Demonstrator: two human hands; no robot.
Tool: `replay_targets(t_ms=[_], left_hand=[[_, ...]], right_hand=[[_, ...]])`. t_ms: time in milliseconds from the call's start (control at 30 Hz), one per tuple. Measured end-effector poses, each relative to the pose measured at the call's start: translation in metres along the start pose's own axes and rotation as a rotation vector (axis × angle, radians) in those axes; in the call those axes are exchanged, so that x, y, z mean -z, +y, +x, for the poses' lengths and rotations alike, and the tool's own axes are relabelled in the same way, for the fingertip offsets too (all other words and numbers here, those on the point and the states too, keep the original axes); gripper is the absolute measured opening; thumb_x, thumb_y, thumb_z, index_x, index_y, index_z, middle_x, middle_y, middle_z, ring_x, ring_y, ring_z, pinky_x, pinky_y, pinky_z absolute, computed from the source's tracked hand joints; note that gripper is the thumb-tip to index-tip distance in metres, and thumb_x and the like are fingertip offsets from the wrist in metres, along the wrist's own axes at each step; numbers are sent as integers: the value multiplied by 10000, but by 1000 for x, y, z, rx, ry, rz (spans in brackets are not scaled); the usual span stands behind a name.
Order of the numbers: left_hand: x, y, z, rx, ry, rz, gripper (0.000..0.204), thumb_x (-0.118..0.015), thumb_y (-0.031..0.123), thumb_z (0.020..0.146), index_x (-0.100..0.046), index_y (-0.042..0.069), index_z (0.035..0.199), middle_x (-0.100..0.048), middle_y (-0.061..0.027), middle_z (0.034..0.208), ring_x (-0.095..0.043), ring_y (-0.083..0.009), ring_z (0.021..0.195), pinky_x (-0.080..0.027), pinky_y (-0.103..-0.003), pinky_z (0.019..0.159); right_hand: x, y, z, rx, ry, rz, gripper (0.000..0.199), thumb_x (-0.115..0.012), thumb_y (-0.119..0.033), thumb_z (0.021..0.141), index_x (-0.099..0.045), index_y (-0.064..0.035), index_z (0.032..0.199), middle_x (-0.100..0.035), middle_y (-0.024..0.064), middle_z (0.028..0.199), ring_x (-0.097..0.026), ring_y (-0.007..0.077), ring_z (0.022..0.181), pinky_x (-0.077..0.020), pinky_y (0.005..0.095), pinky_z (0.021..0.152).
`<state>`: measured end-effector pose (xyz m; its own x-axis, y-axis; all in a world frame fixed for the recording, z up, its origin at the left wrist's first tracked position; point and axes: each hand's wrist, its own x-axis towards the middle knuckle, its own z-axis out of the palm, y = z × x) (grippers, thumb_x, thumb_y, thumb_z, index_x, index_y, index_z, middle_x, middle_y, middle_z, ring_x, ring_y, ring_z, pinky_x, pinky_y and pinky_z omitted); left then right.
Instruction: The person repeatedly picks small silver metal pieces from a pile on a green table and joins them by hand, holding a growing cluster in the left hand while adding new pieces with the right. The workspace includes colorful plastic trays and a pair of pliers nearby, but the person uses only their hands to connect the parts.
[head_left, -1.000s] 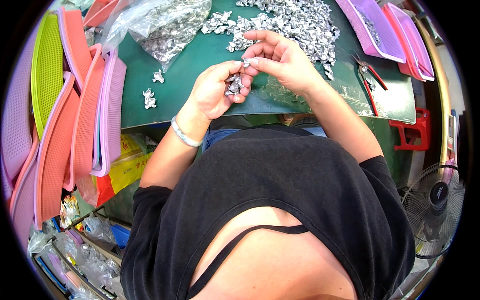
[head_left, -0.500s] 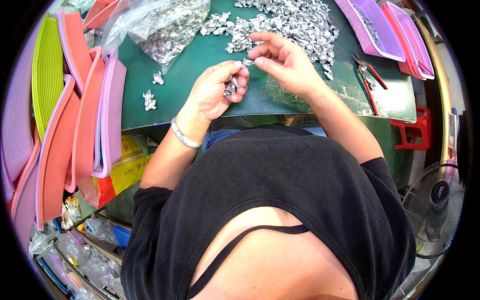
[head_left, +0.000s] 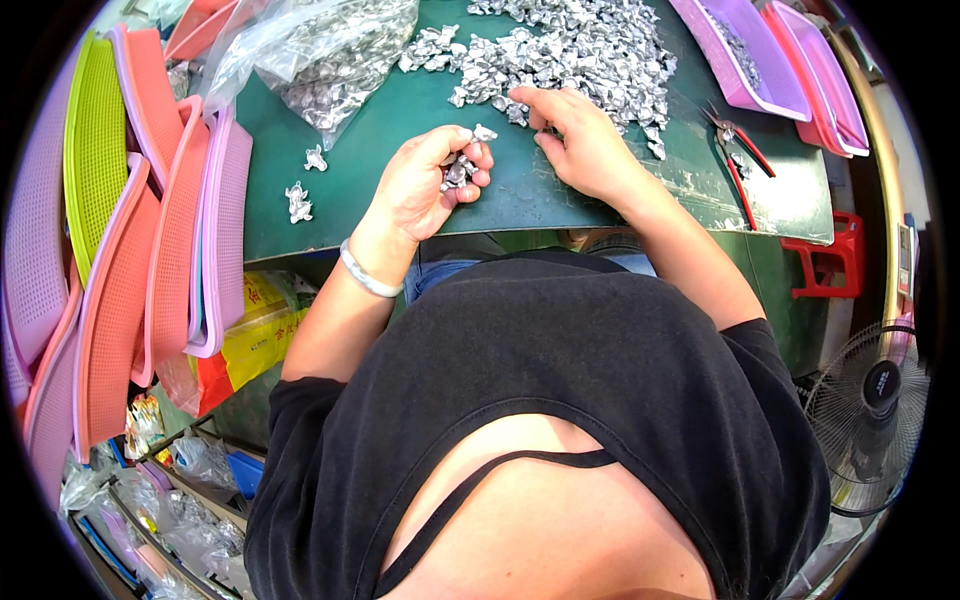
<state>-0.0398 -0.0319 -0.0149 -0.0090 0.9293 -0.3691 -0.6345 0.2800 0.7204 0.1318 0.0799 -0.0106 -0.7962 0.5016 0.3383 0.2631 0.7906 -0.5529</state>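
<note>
In my left hand (head_left: 425,180), several small silver metal castings (head_left: 459,172) lie in the curled fingers. One more casting (head_left: 484,133) is pinched between that hand's thumb and forefinger, sticking out at the top. My right hand (head_left: 588,150) is open at the near edge of a large pile of the same castings (head_left: 600,60). Its forefinger reaches out to the pieces, the thumb stands apart, and I see nothing held in it. Two loose castings, one (head_left: 315,158) above the other (head_left: 298,202), lie on the green table (head_left: 400,120) to the left.
A clear plastic bag of castings (head_left: 330,85) lies at the back left. Red-handled pliers (head_left: 738,165) rest at the right, near a purple basket (head_left: 745,70). Stacked plastic baskets (head_left: 170,240) line the left side. A red stool (head_left: 830,258) and a fan (head_left: 870,410) stand at right.
My right hand has drawn away from the casting in my left fingertips and shifted right, its fingers now lower at the pile's edge. My left hand keeps its hold, nearly still.
</note>
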Motion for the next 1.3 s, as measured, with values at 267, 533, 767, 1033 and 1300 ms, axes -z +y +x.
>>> replay_targets(t_ms=[267,533,767,1033,1300], left_hand=[[5,-3,2,-89,-14,4,95,-480,79,814,-484,32,731,-579,-129,817,-575,-195,711,-467,-243,527],[-4,2,-1,-58,86,17,116,-491,81,818,-512,10,907,-528,-67,704,-526,-145,594,-426,-211,485],[-2,0,1,-18,59,74,147,-491,100,845,-533,-16,924,-518,-45,687,-522,-123,588,-427,-205,481],[-4,-1,1,-12,99,95,150,-494,105,855,-541,-11,936,-562,-58,737,-556,-128,627,-442,-203,488],[-6,0,-2,-1,51,90,193,-493,130,861,-552,-18,970,-570,-58,745,-558,-132,630,-439,-207,492]], right_hand=[[-11,2,11,127,116,-233,416,-639,-114,680,-519,-62,1075,-588,87,833,-539,260,816,-443,351,725],[-17,8,21,107,111,-297,429,-595,-52,703,-482,-45,1117,-553,80,733,-532,261,745,-434,366,675],[-2,-2,19,105,-36,-205,410,-596,-47,707,-499,-60,1105,-561,59,726,-535,258,766,-430,369,688],[-7,-2,21,164,-121,-211,446,-602,-25,694,-498,-76,1124,-576,90,815,-546,257,773,-443,360,709],[0,-2,23,-211,-51,1040,417,-571,1,764,-462,-38,1165,-541,10,836,-535,62,784,-443,210,697]])
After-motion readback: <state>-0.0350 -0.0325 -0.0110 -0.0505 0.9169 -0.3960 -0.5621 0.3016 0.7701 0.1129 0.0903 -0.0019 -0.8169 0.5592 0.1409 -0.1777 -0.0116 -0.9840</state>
